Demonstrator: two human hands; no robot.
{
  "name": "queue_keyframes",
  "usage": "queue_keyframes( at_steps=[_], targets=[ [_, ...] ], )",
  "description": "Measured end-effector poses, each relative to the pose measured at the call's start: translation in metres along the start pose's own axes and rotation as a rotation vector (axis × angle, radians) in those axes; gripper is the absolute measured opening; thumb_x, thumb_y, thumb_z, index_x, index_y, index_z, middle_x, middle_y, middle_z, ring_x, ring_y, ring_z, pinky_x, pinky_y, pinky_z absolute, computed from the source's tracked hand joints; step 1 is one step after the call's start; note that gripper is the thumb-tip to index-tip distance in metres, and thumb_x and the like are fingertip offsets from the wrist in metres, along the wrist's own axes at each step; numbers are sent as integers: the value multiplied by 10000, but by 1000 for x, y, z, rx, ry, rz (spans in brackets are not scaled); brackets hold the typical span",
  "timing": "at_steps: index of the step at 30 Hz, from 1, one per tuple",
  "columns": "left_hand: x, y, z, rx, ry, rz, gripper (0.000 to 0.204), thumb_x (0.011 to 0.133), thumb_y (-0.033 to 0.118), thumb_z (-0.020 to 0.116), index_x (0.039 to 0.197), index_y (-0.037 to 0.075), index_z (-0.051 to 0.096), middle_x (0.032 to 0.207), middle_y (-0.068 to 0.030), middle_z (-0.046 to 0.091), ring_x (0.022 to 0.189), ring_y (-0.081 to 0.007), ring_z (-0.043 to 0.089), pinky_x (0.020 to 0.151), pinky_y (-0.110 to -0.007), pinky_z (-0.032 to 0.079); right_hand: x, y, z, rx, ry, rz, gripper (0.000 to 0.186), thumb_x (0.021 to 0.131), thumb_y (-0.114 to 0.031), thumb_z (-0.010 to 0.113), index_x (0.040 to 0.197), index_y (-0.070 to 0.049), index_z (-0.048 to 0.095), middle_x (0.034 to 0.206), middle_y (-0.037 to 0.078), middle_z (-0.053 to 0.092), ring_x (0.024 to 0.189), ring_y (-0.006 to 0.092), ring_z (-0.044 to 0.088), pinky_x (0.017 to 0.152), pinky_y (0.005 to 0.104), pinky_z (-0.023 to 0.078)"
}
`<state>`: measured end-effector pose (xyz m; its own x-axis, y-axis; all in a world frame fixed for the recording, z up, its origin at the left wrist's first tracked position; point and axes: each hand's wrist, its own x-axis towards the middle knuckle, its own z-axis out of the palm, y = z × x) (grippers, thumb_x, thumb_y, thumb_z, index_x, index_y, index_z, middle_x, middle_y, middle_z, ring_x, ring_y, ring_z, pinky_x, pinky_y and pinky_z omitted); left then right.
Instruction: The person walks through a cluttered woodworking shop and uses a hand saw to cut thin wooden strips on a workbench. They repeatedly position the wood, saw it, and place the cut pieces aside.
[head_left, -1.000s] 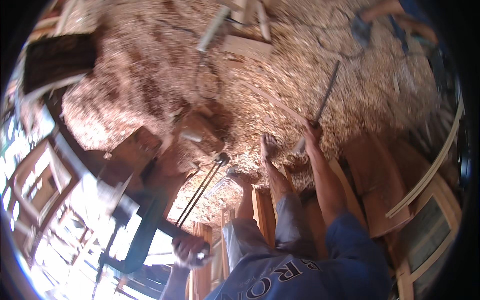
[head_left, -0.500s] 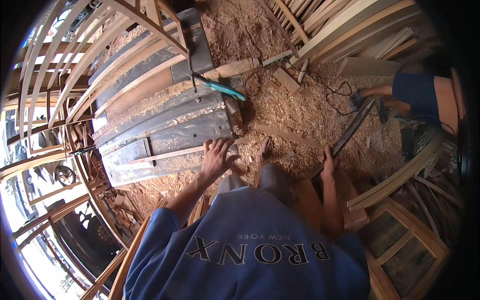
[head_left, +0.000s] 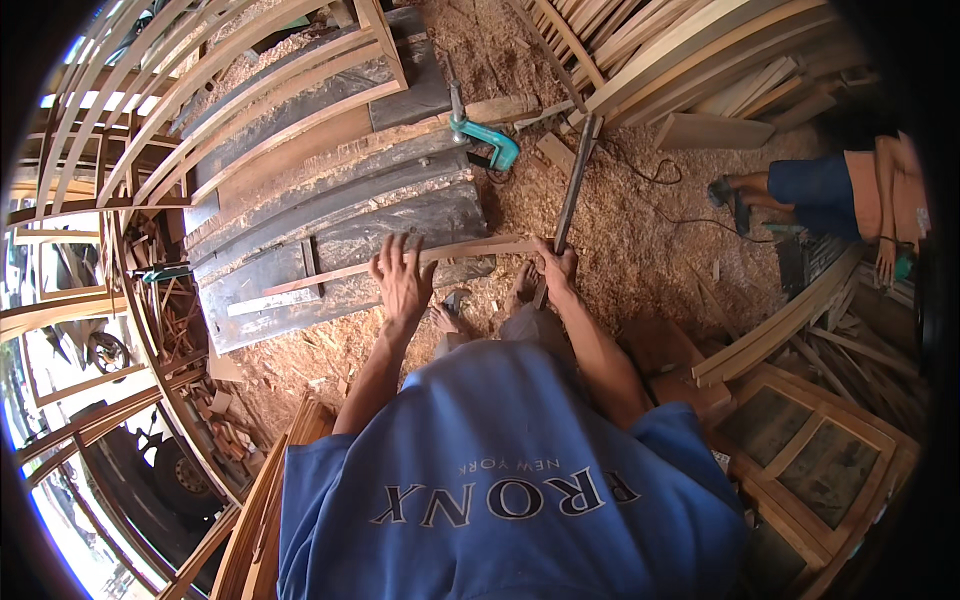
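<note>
Two hands at work: left hand with fingers spread apart, right hand clamped around a long dark bar. Across from one to the other, a slim wooden strip. Judging by its thin section and gentle bow, likely light, springy rather than rigid, dry and slightly rough instead of slippery, with splinters or a snapped end as possible harm. Best held near both ends, to limit sagging and twisting. For the bar, probably metal: expect more weight, full stiffness, a smoother surface, little fragility; better gripped nearer the middle than at the lower end, for balance.

As to position: strip along the near part of a dark-topped desk, beneath the left hand and out to both sides, right end at the right hand's fingers. Cannot tell whether pinched there along with the bar, nor whether pressed by the left fingertips. Bar mostly beyond the right fist, slanting forward and slightly rightward. Well apart from both hands, a teal clamp near the desk's right edge.
</note>
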<state>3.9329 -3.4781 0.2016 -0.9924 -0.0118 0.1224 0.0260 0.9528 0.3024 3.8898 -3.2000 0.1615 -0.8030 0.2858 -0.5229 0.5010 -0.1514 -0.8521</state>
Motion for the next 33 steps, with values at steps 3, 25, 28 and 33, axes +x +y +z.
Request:
queue_keyframes(
  at_steps=[3,25,28,33],
  targets=[
    [14,7,20,-55,-164,188,552,954,400,576,1436,149,478,1482,-82,472,1415,-246,367,1159,-499,222,7,2,17,-67,15,32,304,817,-289,835,835,-50,647,598,-59,479,466,56,399,443,248,315],
    [28,7,52,-283,-127,212,245,910,116,533,1121,44,634,1083,-158,643,1020,-352,579,916,-448,436,16,68,40,-458,199,-70,492,884,-547,651,916,-59,709,794,165,678,753,349,644,700,475,478],
    [27,4,57,-271,-194,212,275,938,140,477,1156,51,619,1157,-158,621,1084,-349,552,961,-448,413,12,62,45,-579,242,-280,374,908,-414,679,926,-41,681,775,119,656,708,272,621,671,405,489],
    [27,-3,70,-165,-131,259,315,885,94,513,1176,45,621,1155,-176,601,1068,-356,544,957,-453,423,-4,45,49,-715,182,-276,345,919,-375,668,1000,-40,683,860,131,686,791,308,642,760,409,508]
  ],
)
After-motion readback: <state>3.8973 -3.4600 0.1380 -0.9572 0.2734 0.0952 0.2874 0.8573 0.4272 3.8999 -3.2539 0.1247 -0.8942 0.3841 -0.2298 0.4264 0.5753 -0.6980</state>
